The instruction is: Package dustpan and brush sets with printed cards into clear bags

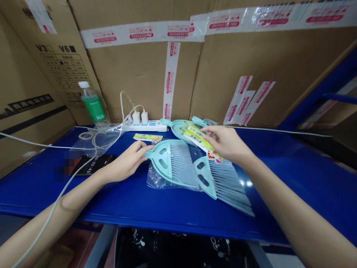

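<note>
My left hand (pixel 129 160) is closed round the handle end of a light teal dustpan (pixel 164 179). A small hand brush with pale grey bristles (pixel 182 163) lies in that dustpan, and clear plastic wrap (pixel 154 178) shows beneath. My right hand (pixel 223 141) pinches a yellow-green printed card (pixel 199 140) above the table. Below the card, a second teal brush (pixel 205 176) lies with its bristles spread toward the front right; its handle end is hidden. Behind the card is another teal dustpan (pixel 177 128), partly covered.
On the blue table (pixel 134 208), a white power strip (pixel 150 126) holds plugged-in chargers. A second printed card (pixel 147 137) lies before it. At left are a green-labelled bottle (pixel 93 104), a phone showing a timer (pixel 93 165), a tape roll (pixel 86 136) and loose white cables. Cardboard (pixel 134 74) stands behind.
</note>
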`<action>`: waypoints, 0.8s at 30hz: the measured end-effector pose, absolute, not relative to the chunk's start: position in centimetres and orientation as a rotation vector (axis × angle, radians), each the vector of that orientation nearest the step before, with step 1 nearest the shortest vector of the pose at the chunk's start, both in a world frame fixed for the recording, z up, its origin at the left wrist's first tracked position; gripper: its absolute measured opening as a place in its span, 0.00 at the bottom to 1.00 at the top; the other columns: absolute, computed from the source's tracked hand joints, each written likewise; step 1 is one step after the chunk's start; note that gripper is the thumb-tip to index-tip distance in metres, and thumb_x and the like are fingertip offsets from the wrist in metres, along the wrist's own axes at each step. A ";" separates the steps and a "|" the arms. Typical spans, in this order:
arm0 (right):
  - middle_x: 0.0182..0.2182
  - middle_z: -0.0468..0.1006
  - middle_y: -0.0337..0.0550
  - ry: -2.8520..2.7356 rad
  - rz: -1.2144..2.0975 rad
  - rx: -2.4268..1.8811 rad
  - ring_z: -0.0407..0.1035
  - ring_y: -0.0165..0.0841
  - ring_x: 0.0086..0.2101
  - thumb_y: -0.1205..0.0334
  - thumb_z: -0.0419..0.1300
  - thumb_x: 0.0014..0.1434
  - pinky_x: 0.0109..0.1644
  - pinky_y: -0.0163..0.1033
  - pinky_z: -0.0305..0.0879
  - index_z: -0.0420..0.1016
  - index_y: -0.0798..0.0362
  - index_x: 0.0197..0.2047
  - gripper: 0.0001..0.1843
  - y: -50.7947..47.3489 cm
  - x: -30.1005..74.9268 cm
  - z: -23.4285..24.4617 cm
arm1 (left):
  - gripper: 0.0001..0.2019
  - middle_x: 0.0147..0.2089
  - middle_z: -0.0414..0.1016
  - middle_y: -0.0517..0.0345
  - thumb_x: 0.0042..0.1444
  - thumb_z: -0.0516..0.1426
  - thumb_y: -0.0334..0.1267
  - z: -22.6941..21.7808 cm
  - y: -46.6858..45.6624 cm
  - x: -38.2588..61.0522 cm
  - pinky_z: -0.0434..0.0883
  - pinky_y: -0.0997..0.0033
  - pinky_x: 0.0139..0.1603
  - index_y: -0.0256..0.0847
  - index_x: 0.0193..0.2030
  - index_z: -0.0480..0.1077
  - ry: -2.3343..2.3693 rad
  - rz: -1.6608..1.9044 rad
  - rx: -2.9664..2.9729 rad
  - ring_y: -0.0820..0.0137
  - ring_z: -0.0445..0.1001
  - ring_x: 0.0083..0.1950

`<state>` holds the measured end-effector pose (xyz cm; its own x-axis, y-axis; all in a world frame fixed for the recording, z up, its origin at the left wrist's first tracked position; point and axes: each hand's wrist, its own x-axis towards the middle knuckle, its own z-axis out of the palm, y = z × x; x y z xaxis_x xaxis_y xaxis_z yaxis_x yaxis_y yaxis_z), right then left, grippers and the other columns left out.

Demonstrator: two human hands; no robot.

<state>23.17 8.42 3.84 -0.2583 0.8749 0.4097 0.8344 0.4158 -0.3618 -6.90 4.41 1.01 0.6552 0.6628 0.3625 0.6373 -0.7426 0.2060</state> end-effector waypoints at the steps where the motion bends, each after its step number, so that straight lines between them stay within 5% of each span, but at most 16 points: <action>1: 0.26 0.77 0.40 -2.141 0.085 -1.421 0.67 0.31 0.21 0.66 0.53 0.55 0.27 0.38 0.62 0.78 0.52 0.40 0.14 8.5 22.6 4.3 | 0.20 0.45 0.64 0.52 0.65 0.43 0.36 1.0 4.4 -6.9 0.70 0.61 0.46 0.46 0.63 0.54 1.085 0.646 2.797 0.64 0.66 0.46; 9: 0.35 0.81 0.44 -2.384 0.147 -1.240 0.73 0.32 0.34 0.70 0.58 0.56 0.42 0.37 0.66 0.80 0.53 0.41 0.11 13.2 14.3 5.3 | 0.19 0.46 0.64 0.53 0.65 0.44 0.35 0.7 4.6 -7.5 0.69 0.63 0.49 0.47 0.61 0.58 1.046 0.509 2.714 0.66 0.66 0.46; 17: 0.34 0.81 0.44 -2.516 0.172 -1.259 0.74 0.35 0.38 0.71 0.59 0.56 0.41 0.36 0.66 0.80 0.52 0.40 0.11 16.9 7.5 2.6 | 0.20 0.47 0.64 0.51 0.63 0.45 0.31 0.5 4.5 -7.7 0.69 0.63 0.50 0.44 0.62 0.58 1.027 0.448 2.717 0.66 0.66 0.47; 24: 0.47 0.76 0.50 -2.561 0.098 -1.241 0.69 0.40 0.48 0.76 0.59 0.52 0.50 0.43 0.63 0.75 0.54 0.48 0.19 16.3 8.7 2.5 | 0.24 0.50 0.62 0.51 0.62 0.50 0.29 0.0 4.3 -7.6 0.67 0.61 0.52 0.51 0.64 0.56 1.014 0.383 2.800 0.65 0.65 0.49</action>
